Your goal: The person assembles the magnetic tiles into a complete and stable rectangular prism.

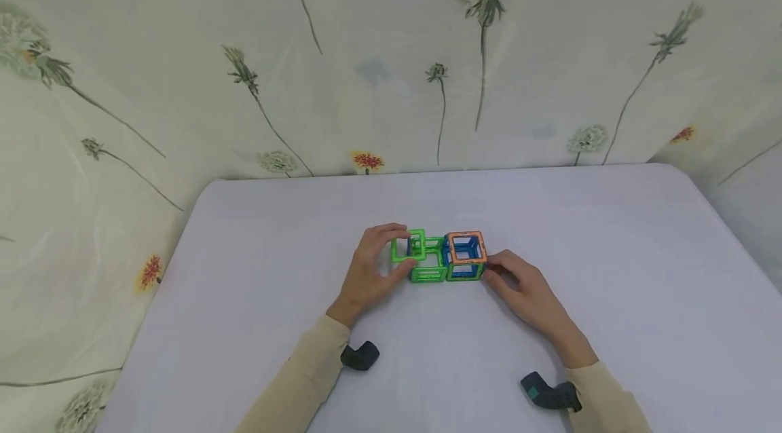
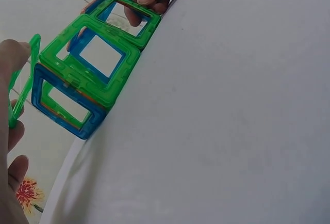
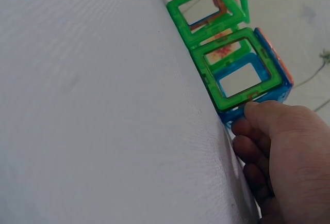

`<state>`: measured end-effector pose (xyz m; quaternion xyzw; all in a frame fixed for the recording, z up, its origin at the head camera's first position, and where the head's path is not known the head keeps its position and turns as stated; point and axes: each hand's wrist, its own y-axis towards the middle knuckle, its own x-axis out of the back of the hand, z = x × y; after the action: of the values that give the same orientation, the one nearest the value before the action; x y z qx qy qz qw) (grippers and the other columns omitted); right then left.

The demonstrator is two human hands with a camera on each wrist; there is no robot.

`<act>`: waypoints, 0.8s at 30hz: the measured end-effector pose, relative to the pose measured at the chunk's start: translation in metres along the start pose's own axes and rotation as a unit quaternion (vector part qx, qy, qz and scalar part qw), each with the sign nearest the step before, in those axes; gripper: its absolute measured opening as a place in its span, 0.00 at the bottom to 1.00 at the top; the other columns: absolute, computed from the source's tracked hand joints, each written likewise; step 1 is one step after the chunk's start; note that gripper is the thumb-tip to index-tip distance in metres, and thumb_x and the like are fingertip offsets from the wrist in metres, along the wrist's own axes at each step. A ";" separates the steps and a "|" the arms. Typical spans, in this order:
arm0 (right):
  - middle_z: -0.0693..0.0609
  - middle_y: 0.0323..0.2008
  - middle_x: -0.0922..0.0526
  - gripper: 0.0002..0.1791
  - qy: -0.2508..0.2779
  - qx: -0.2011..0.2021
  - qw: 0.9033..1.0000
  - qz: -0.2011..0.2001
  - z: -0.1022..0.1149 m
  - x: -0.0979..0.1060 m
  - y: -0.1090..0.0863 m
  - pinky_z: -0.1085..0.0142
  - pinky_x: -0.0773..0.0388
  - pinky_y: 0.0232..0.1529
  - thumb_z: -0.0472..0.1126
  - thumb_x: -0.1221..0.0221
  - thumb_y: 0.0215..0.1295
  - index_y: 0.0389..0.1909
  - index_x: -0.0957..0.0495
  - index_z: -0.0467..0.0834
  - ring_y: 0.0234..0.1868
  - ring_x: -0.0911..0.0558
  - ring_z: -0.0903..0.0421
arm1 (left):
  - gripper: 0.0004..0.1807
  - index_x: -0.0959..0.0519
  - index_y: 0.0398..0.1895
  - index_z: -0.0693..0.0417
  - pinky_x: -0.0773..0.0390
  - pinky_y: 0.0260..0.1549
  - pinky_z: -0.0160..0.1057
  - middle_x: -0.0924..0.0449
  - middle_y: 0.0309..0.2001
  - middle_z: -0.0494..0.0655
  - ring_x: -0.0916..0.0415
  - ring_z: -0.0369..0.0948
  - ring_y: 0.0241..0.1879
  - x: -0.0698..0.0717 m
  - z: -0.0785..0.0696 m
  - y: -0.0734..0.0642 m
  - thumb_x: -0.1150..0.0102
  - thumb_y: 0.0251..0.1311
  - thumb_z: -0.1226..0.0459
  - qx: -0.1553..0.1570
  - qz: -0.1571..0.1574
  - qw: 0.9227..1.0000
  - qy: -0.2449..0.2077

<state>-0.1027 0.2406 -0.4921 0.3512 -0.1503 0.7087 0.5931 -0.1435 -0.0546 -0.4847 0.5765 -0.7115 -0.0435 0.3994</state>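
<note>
Two joined cubes of magnetic building tiles stand side by side on the white table. The left cube has green sides and a blue end tile; it looks open on top. An orange tile covers the right cube, whose sides are green and blue. My left hand pinches a loose green square tile, tilted above the left cube's outer side. With thumb and curled fingers, my right hand grips the right cube's outer end; in the right wrist view the thumb of that hand presses its lower corner.
The white table extends around the cubes, with its back edge against a flower-printed cloth. Dark wrist-worn devices show beside the left cuff and the right cuff.
</note>
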 end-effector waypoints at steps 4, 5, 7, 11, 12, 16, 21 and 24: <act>0.61 0.43 0.21 0.10 0.003 0.002 1.000 -0.003 0.001 0.000 0.000 0.83 0.30 0.48 0.42 0.43 0.67 0.47 0.23 0.53 0.45 0.25 0.68 | 0.22 0.26 0.54 0.48 0.34 0.64 0.42 0.26 0.58 0.45 0.36 0.40 0.63 -0.004 -0.001 0.001 0.36 0.56 0.55 -0.001 0.003 1.000 -0.003; 0.61 0.43 0.21 0.10 0.003 0.001 1.000 -0.003 0.001 0.000 0.000 0.83 0.30 0.48 0.42 0.43 0.67 0.47 0.23 0.53 0.45 0.25 0.68 | 0.22 0.26 0.54 0.48 0.34 0.65 0.41 0.26 0.58 0.45 0.36 0.40 0.63 -0.006 -0.002 0.001 0.36 0.57 0.55 -0.001 0.005 1.000 -0.001; 0.62 0.43 0.21 0.09 0.003 0.000 1.000 -0.004 0.001 -0.001 -0.001 0.83 0.30 0.48 0.42 0.43 0.67 0.47 0.23 0.53 0.45 0.25 0.68 | 0.22 0.26 0.55 0.47 0.34 0.64 0.42 0.26 0.58 0.45 0.35 0.40 0.63 -0.008 -0.002 0.001 0.36 0.56 0.55 -0.004 0.006 1.000 0.003; 0.62 0.42 0.21 0.09 0.001 0.001 1.000 -0.005 -0.001 -0.002 -0.001 0.83 0.30 0.48 0.42 0.43 0.67 0.47 0.23 0.53 0.45 0.25 0.68 | 0.22 0.25 0.54 0.46 0.35 0.63 0.44 0.26 0.58 0.44 0.35 0.39 0.62 -0.011 -0.003 0.001 0.36 0.56 0.54 -0.008 0.003 1.000 0.016; 0.62 0.42 0.21 0.09 0.001 0.001 1.000 -0.005 -0.001 -0.002 -0.001 0.83 0.30 0.48 0.42 0.43 0.67 0.46 0.23 0.53 0.45 0.25 0.68 | 0.23 0.25 0.54 0.46 0.35 0.63 0.45 0.25 0.58 0.45 0.35 0.39 0.62 -0.012 -0.004 0.001 0.36 0.55 0.54 -0.010 0.002 1.000 0.017; 0.62 0.43 0.21 0.09 0.001 0.002 1.000 -0.006 -0.001 -0.002 -0.001 0.83 0.30 0.48 0.42 0.43 0.67 0.47 0.23 0.54 0.45 0.25 0.68 | 0.23 0.25 0.54 0.46 0.37 0.63 0.48 0.25 0.57 0.46 0.34 0.38 0.62 -0.014 -0.004 0.001 0.35 0.55 0.54 -0.016 0.000 1.000 0.021; 0.62 0.43 0.20 0.09 0.002 0.002 1.000 -0.007 -0.002 -0.002 -0.001 0.83 0.30 0.49 0.43 0.44 0.67 0.47 0.23 0.54 0.46 0.25 0.68 | 0.23 0.25 0.54 0.46 0.39 0.64 0.47 0.25 0.57 0.44 0.35 0.37 0.62 -0.017 -0.006 0.001 0.36 0.56 0.52 -0.021 -0.001 0.999 0.027; 0.61 0.43 0.20 0.10 0.004 0.002 1.000 -0.006 -0.002 -0.003 -0.001 0.84 0.31 0.49 0.42 0.44 0.67 0.47 0.23 0.54 0.46 0.25 0.68 | 0.23 0.25 0.54 0.46 0.39 0.63 0.47 0.25 0.57 0.43 0.34 0.37 0.62 -0.018 -0.006 0.001 0.37 0.56 0.51 -0.024 -0.002 0.999 0.036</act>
<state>-0.1020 0.2403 -0.4955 0.3506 -0.1441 0.7067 0.5975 -0.1402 -0.0361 -0.4894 0.5697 -0.6942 -0.0408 0.4380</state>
